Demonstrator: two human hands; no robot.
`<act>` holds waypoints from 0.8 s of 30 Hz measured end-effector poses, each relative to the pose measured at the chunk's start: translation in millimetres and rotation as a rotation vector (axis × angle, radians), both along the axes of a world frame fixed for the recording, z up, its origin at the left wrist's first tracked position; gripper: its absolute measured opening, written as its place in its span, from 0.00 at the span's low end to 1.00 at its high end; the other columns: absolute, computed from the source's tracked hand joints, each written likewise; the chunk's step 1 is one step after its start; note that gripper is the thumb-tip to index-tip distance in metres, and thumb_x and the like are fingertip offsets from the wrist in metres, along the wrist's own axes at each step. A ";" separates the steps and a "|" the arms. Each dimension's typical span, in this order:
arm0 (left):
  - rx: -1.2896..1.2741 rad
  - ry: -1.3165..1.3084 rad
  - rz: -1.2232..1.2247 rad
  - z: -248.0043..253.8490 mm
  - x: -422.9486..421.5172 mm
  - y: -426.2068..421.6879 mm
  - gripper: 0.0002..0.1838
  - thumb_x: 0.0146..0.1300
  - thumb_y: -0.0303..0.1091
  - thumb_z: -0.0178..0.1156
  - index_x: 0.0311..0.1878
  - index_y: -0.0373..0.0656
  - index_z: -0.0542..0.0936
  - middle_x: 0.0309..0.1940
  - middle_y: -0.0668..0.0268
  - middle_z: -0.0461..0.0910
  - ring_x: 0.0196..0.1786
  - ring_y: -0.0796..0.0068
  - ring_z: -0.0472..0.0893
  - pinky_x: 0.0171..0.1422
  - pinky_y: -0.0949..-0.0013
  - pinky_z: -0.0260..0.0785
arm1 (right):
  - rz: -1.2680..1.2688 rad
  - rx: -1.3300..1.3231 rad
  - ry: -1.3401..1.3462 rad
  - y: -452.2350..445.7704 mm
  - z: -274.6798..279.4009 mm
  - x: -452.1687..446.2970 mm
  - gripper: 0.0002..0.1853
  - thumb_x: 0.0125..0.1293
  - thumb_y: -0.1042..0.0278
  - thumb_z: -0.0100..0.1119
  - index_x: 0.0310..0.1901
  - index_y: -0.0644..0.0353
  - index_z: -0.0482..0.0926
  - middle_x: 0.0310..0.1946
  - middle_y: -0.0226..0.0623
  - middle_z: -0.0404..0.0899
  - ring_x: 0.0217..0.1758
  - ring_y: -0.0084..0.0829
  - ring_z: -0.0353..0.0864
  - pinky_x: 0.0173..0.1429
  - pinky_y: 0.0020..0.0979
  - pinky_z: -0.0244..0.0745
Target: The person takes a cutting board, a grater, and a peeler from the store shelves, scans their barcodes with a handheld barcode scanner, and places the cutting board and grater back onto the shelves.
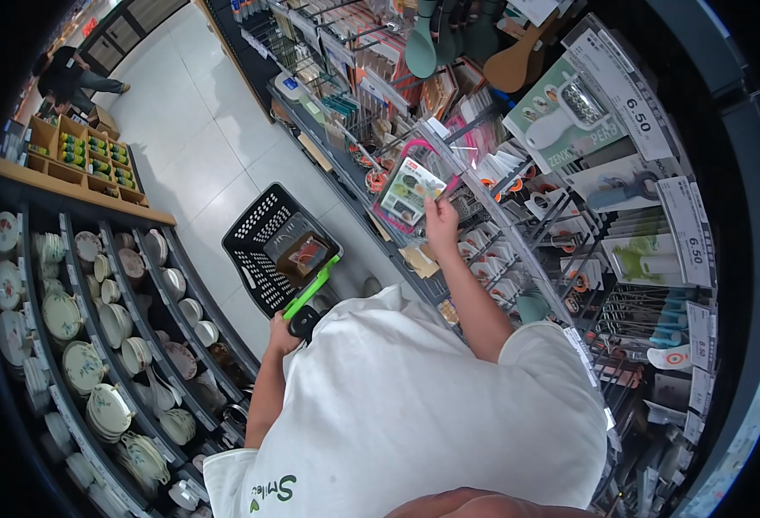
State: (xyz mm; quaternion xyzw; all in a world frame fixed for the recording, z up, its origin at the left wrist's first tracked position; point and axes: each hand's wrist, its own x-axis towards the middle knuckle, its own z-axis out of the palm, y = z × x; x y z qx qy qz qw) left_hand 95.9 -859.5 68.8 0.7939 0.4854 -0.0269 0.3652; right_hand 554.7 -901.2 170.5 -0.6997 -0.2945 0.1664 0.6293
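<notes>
My left hand (284, 335) is closed around the bright green handle (311, 287) of a black shopping basket (257, 226). A black rounded piece (304, 322) sits right by those fingers. Inside the basket lies a brown and red package (305, 257), partly hidden by the handle. My right hand (441, 226) grips the lower edge of a pink-edged packaged item (411, 192) with a printed card showing green pictures. It is held in front of the hanging goods on the right-hand rack; what is inside the package is not clear.
Kitchen tools hang on the right rack, among them a wooden spatula (516, 60), a boxed grater (580, 108) and price tags (639, 112). Shelves of dishes (62, 315) line the left. A person (73, 78) is by a wooden display (78, 155) down the tiled aisle (212, 95).
</notes>
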 end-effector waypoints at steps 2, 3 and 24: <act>-0.007 -0.020 -0.003 3.9 0.8 -0.2 0.35 0.40 0.41 0.71 0.56 0.48 0.75 0.56 0.48 0.66 0.58 0.45 0.66 0.64 0.54 0.61 | 0.058 0.047 0.131 -6.1 3.2 -15.5 0.15 0.70 0.63 0.54 0.26 0.62 0.70 0.19 0.20 0.63 0.24 0.13 0.58 0.27 0.24 0.56; -0.005 -0.016 -0.001 3.6 0.5 -0.4 0.35 0.40 0.41 0.71 0.56 0.48 0.75 0.56 0.48 0.66 0.58 0.45 0.66 0.64 0.54 0.61 | 0.119 0.093 0.260 -8.4 4.1 -26.0 0.15 0.70 0.64 0.53 0.26 0.62 0.71 0.20 0.18 0.64 0.24 0.13 0.58 0.27 0.23 0.56; -0.359 -0.848 0.532 161.0 38.0 5.2 0.20 0.53 0.25 0.64 0.51 0.38 0.76 0.37 0.65 0.82 0.40 0.75 0.80 0.50 0.68 0.72 | 0.692 0.114 0.648 47.3 90.2 -127.7 0.10 0.71 0.69 0.48 0.44 0.66 0.76 0.39 0.32 0.80 0.40 0.18 0.77 0.45 0.22 0.73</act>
